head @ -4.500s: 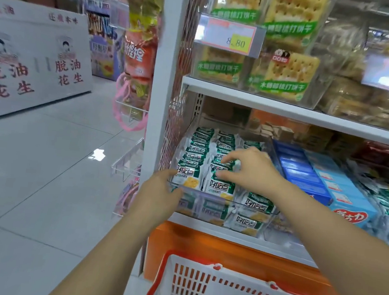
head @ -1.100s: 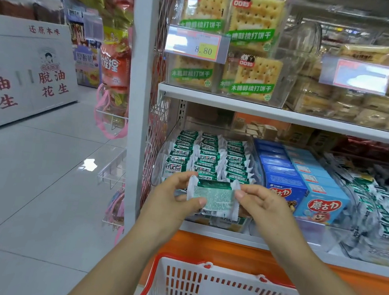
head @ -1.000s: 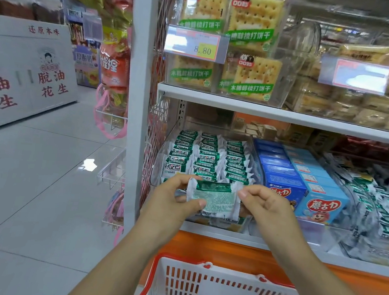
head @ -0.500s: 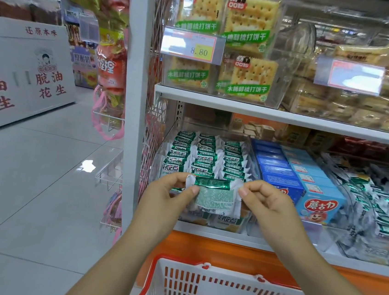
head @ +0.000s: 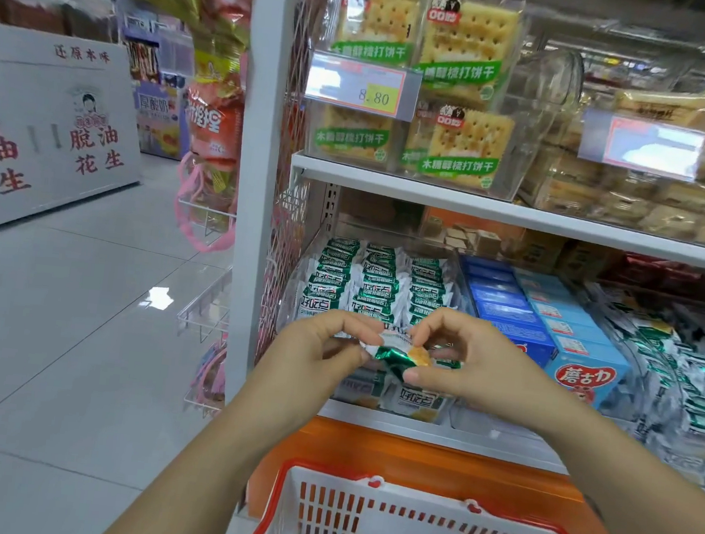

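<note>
- Snack packet (head: 394,351): green-and-white wrapper, held in the air between both hands, in front of the lower shelf (head: 412,430) and above the shopping basket (head: 337,522).
- Left hand (head: 316,350): grasps the packet's left end, with thumb and fingers pinched on the wrapper.
- Right hand (head: 480,363): grasps the packet's right end, with fingers curled over the top and thumb beneath.
- Matching packets (head: 375,278): stacked in rows on the lower shelf, directly behind the held packet.
- Blue boxes (head: 511,314): just beside those rows, to the right.
- Cracker packs (head: 470,40): on the shelf above, behind a price tag (head: 361,87) reading 8.80.
</note>
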### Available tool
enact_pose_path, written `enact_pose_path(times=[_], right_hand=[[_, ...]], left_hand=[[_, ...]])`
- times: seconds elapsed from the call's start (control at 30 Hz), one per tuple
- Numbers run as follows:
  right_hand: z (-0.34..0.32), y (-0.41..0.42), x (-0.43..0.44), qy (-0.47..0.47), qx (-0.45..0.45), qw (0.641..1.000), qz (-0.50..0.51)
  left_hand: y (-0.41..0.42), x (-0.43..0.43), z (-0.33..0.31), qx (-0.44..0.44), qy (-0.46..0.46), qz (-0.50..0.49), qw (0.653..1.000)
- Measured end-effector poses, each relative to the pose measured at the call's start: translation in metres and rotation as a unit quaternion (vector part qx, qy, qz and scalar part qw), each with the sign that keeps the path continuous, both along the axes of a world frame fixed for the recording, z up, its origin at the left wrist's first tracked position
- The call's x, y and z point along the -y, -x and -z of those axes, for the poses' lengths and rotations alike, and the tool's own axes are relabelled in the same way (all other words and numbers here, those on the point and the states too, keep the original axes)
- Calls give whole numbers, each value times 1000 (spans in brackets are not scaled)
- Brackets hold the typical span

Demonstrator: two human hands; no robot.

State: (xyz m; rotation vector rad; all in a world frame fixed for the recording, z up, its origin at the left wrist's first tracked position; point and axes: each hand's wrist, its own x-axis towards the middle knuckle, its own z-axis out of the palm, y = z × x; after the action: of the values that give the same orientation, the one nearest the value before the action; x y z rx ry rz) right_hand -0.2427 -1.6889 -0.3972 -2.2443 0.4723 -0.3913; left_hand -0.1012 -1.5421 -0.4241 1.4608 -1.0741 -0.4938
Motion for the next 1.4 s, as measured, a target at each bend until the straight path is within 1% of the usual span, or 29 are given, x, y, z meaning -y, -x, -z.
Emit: enact_pose_path(times=[0.07, 0.17, 0.23, 0.33, 0.4, 0.5, 0.6, 0.63, 0.73, 0.8, 0.87, 1.0, 1.13, 1.17, 1.23, 1.33, 1.4], right_hand=[[2, -8, 9, 49, 18, 998, 45], [10, -23, 32, 157, 30, 973, 168], [13, -32, 47, 212, -1, 951, 223], [16, -42, 61, 266, -67, 929, 248], [19, -46, 66, 291, -116, 921, 231], [23, -48, 68, 260, -146, 930, 214], [18, -51, 67, 282, -113, 926, 224], [15, -56, 64, 291, -93, 928, 213], [7, -83, 54, 268, -43, 955, 119], [6, -108, 47, 275, -55, 958, 59], [9, -131, 42, 303, -97, 948, 31], [23, -160, 41, 381, -201, 902, 24], [28, -171, 40, 405, -220, 887, 35], [27, -172, 39, 406, -216, 887, 37], [23, -170, 38, 394, -182, 900, 50], [13, -155, 35, 353, -72, 929, 82], [5, -137, 28, 318, 3, 944, 86]], left_hand=[[-6, 0, 2, 25, 0, -38, 999], [-24, -1, 10, 82, -32, -162, 983], [-36, -1, 17, 80, -64, -225, 969], [-46, -1, 24, 81, -106, -242, 961], [-48, 1, 27, 67, -128, -231, 962], [-50, 4, 31, 36, -142, -214, 966], [-53, 6, 35, 7, -138, -209, 968], [-54, 7, 36, 3, -135, -210, 968], [-56, 9, 38, -8, -126, -213, 969], [-56, 10, 39, -17, -120, -213, 969], [-56, 9, 39, -23, -117, -212, 970], [-59, 9, 40, -31, -104, -205, 973], [-61, 10, 41, -20, -107, -207, 972], [-62, 10, 40, -19, -108, -208, 972], [-61, 9, 39, -20, -109, -209, 972], [-57, 8, 33, -15, -95, -211, 973], [-53, 7, 25, 6, -61, -220, 973]])
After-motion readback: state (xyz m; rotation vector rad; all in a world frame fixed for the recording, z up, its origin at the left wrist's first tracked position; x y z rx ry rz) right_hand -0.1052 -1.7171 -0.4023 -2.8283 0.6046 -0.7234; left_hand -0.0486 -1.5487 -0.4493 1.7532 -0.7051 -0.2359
